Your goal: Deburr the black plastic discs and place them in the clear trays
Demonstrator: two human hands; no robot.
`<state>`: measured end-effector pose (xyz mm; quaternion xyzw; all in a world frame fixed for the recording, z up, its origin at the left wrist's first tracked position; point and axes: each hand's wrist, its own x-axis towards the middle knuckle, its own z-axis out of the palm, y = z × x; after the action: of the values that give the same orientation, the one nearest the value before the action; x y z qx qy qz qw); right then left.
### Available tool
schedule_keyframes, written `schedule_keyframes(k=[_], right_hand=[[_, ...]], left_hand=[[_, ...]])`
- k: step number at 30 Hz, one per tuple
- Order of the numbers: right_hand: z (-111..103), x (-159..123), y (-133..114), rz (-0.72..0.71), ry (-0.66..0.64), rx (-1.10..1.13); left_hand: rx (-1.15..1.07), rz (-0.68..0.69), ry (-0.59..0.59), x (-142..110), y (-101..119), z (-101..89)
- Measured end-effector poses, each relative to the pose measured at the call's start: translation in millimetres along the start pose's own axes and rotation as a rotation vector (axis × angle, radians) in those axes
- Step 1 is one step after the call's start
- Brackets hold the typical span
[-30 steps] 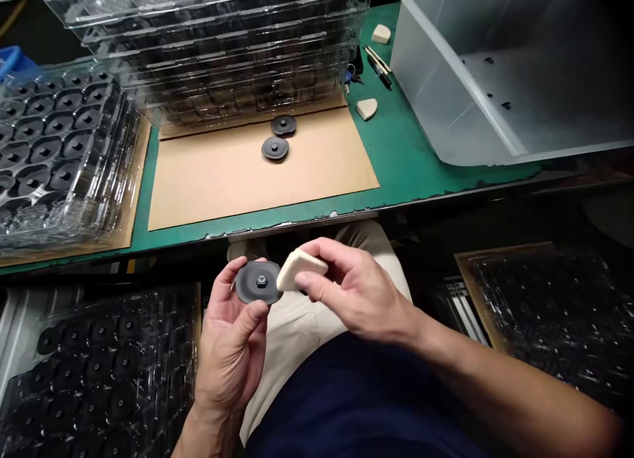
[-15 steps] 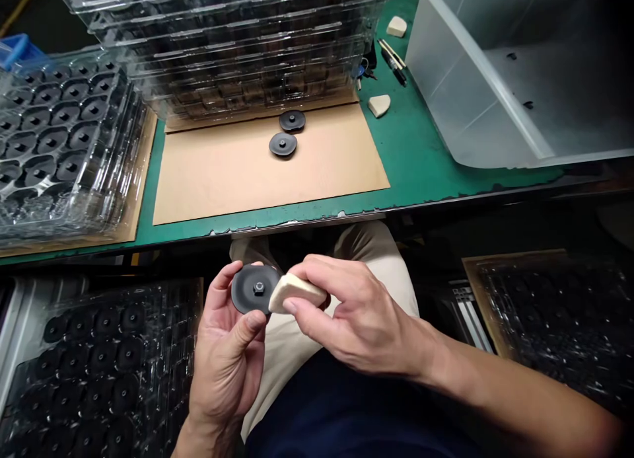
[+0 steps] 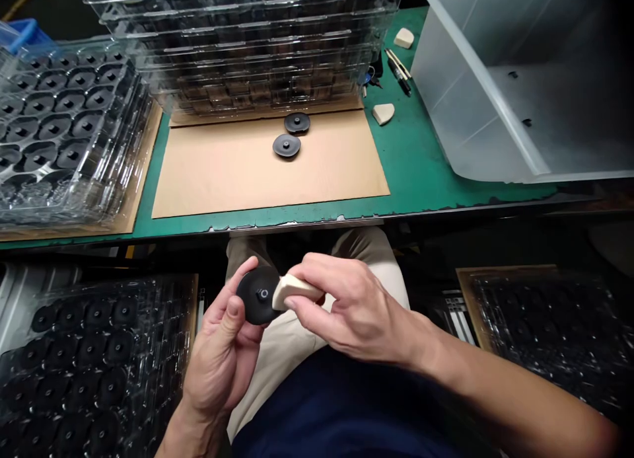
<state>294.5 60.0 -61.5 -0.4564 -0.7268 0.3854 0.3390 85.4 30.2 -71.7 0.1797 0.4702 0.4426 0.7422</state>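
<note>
Holding a black disc (image 3: 256, 295) up over the lap, below the desk's front edge, the left hand (image 3: 222, 352) pinches it by the rim between thumb and curled fingers, so that the face with its small metal hub is turned up and left bare. The right hand (image 3: 347, 309) pinches a pale wedge (image 3: 292, 289) between thumb and forefinger, its narrow tip laid against the disc just beside the hub; the grip sits far back on the wedge, which leaves the working end free. Two more discs (image 3: 287, 145) lie flat on the brown card (image 3: 238, 174) near its back edge, close to a stack of clear trays (image 3: 247, 41) along the back of the green desk (image 3: 421, 174). A spare wedge (image 3: 383, 113) rests just off the card's right back corner, within easy reach. A tray of discs (image 3: 59, 121) sits at the desk's left end, and a pale bin (image 3: 475, 101) at its right end, open side up. Below desk level, darker trays (image 3: 89, 365) with discs lie to the left of the lap.
</note>
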Motion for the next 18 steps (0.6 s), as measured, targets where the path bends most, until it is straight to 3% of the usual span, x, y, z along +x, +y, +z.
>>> schedule_keyframes(k=[4,8,9,12,16,18], right_hand=[[0.3,-0.8,0.0,-0.062,0.08,-0.224],[2.8,-4.6,-4.2,0.196,-0.095,0.071],[3.1,-5.1,-5.0,0.203,-0.089,0.08],[2.7,-4.1,-5.5,0.069,0.069,-0.06],[-0.1,-0.6,-4.8,0.086,-0.086,0.016],[-1.0,0.1,-4.9,0.036,-0.017,-0.071]], left_hand=[[0.032,-0.042,-0.019,1.8,2.6,5.8],[-0.017,-0.061,0.077,3.1,4.3,7.2],[-0.014,-0.077,0.072,3.2,4.7,7.3],[0.012,-0.121,0.043,3.3,6.5,8.3],[0.0,-0.113,0.051,2.8,9.0,9.1],[0.015,-0.127,0.034,2.3,9.4,8.3]])
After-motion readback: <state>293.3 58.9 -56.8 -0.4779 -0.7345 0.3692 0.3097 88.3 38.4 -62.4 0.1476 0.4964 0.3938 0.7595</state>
